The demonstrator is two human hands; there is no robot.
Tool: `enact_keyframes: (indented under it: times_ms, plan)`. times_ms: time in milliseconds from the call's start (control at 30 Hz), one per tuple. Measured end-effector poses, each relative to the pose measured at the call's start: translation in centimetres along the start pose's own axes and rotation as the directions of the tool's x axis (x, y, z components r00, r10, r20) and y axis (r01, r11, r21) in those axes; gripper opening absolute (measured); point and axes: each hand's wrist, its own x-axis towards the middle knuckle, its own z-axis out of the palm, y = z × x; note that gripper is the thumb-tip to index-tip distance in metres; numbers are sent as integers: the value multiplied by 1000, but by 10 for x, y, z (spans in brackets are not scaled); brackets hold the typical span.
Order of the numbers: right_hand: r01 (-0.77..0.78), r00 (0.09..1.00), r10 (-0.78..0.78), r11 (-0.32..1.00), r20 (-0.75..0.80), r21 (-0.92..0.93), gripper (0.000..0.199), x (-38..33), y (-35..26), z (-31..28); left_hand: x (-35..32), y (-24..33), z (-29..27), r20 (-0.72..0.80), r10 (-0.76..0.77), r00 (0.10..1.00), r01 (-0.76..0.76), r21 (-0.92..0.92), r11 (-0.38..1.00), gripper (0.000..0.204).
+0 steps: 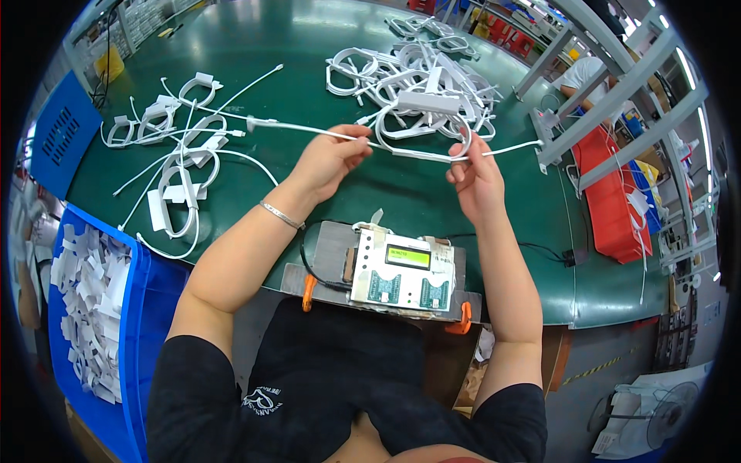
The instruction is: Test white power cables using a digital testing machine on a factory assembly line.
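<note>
Big green work table [255, 38] in a busy shop, and everything here kinda centers on the white test box [409, 282] with its little lit screen. Just past that box, the person's got one white cable [421, 157] up, partly looped, ends sticking out both sides. Left hand [340, 160] is pinching it beyond the box's left side, right hand [475, 171] pinching it beyond the right side, so hands well apart, cable between them. Farther past the box sits a messy heap of white cables [440, 65]. Smaller bunch of cables [181, 189] off to the box's left, plus a blue bin [158, 293] of white paper scraps [93, 309]. Red bin [610, 201] way over to its right.
</note>
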Motion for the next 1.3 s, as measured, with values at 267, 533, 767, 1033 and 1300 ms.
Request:
enact_keyframes:
  times_ms: [267,533,767,1033,1300]
  plan:
    - [16,995,9,967,97,-255,24,-9,22,-15,-2,-5,1,26,130,991,-130,-8,992,17]
    - [-127,969,190,930,157,-344,24,-12,1,-22,-13,18,5,609,-191,770,248,-9,969,44]
    - [91,981,-139,947,-137,-309,11,-7,-16,-23,-29,7,24,550,-341,762,100,421,902,25]
    - [697,594,-493,-81,636,-713,24,-31,-5,35,-35,-17,39,313,-256,914,109,419,901,21]
    - [844,480,-61,-241,875,-479,15,-42,22,64,-33,-16,36,149,-169,974,179,-53,982,26]
